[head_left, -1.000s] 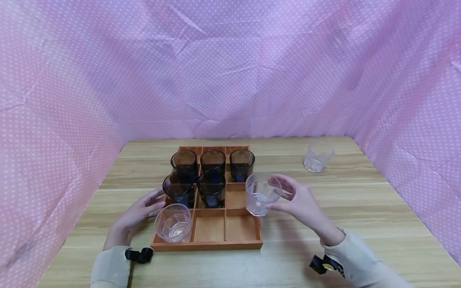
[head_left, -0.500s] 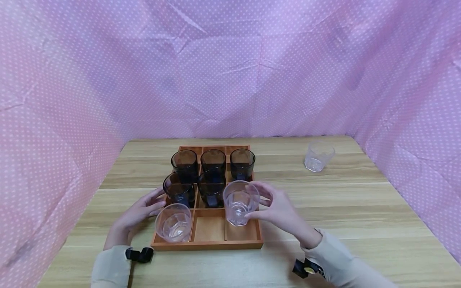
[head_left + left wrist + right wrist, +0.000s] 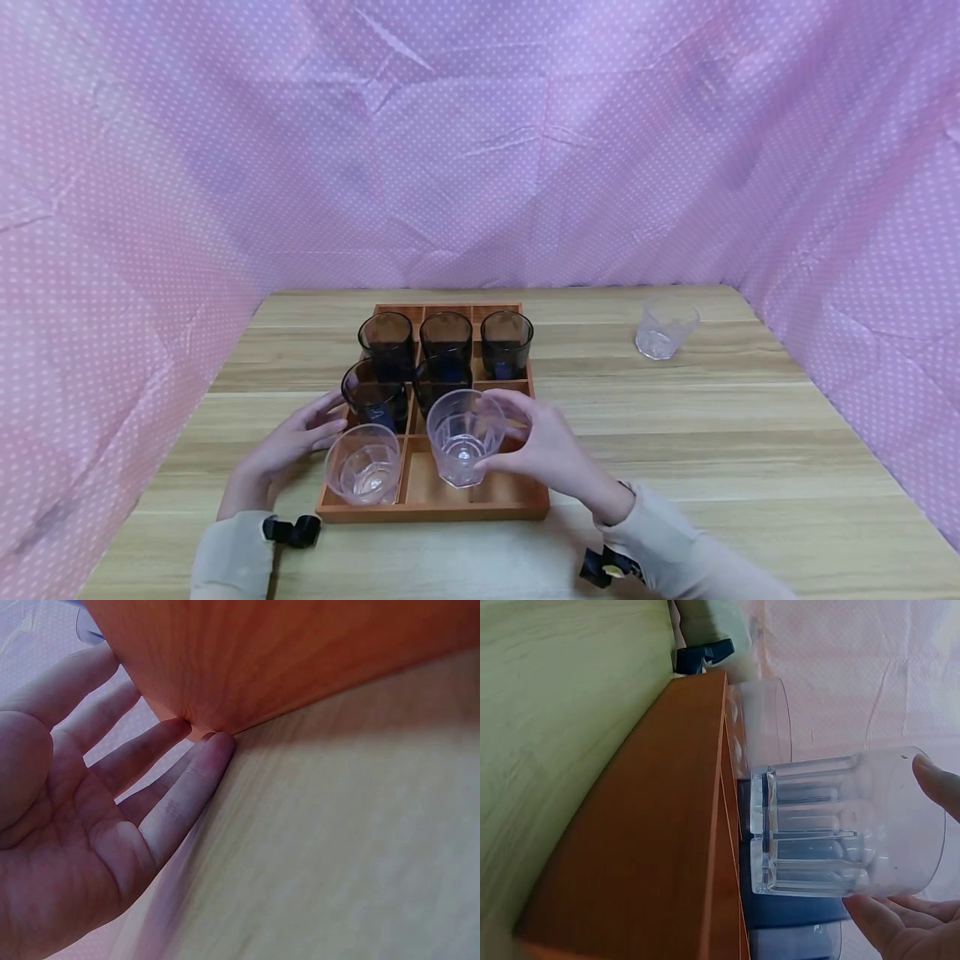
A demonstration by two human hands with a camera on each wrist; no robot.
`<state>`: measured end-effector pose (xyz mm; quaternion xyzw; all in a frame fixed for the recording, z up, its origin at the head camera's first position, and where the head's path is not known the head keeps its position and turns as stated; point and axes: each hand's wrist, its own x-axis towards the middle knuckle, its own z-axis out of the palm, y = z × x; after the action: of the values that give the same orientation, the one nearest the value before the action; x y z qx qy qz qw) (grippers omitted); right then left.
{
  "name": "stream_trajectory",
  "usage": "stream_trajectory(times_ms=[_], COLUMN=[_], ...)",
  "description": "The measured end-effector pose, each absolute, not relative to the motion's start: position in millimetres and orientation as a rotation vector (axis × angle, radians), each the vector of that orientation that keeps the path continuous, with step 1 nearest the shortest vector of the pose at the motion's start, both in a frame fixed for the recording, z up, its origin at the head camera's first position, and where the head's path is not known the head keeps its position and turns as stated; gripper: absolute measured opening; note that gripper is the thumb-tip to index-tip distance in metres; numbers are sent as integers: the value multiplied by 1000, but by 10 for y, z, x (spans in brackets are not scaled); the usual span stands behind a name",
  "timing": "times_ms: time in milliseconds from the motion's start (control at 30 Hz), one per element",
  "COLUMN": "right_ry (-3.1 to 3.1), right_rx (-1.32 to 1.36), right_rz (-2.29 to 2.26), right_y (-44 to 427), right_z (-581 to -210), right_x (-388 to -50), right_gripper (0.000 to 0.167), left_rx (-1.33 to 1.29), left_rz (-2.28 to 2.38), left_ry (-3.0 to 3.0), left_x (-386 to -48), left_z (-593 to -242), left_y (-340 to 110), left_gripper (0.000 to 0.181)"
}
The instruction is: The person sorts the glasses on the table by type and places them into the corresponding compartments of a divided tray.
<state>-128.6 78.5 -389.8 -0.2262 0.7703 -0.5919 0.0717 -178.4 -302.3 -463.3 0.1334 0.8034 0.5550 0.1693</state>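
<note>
A clear cup (image 3: pixel 463 442) is gripped by my right hand (image 3: pixel 547 454), held upright above the front row of a wooden divided tray (image 3: pixel 435 514); the right wrist view shows the same clear cup (image 3: pixel 847 825) between thumb and fingers. My left hand (image 3: pixel 288 442) rests its fingers against the tray's left side, and in the left wrist view the fingertips (image 3: pixel 219 746) touch the wooden side wall (image 3: pixel 262 660). Another clear cup (image 3: pixel 365 471) sits in the front left compartment. Several dark cups, one of them at the right (image 3: pixel 506 346), stand in compartments behind.
One more clear cup (image 3: pixel 663 329) stands on the wooden table (image 3: pixel 712 433) at the back right. Pink dotted cloth (image 3: pixel 480 167) hangs behind and at both sides of the table.
My right hand has carried the clear cup leftward and slightly nearer, from the tray's right edge to over the front middle compartment. The left hand has stayed in place.
</note>
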Motion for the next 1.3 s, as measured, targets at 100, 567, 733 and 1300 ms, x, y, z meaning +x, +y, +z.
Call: stream_trajectory(times_ms=[100,567,733,1300], right_ry=[2298,2326,2347,2445], right_rx=[-680,-629,-637,-651], right_rz=[-1787,-1749,-1733,-1608], right_y=[734,584,543,517], right_z=[-3908,-3953,-3965,-4079], right_x=[-1277,-1239,-1220,-1218], right_gripper=[75,75,74,74], left_rx=[373,388,386,379], left_rz=[1586,1603,1626,1624], left_ry=[2273,2245,2220,2236], left_x=[-1787,-1807,-1801,-1791], left_z=[-4636,-4638,-4639,-4649], left_y=[-3023,-3036,-3034,-3032], left_gripper=[68,69,69,68])
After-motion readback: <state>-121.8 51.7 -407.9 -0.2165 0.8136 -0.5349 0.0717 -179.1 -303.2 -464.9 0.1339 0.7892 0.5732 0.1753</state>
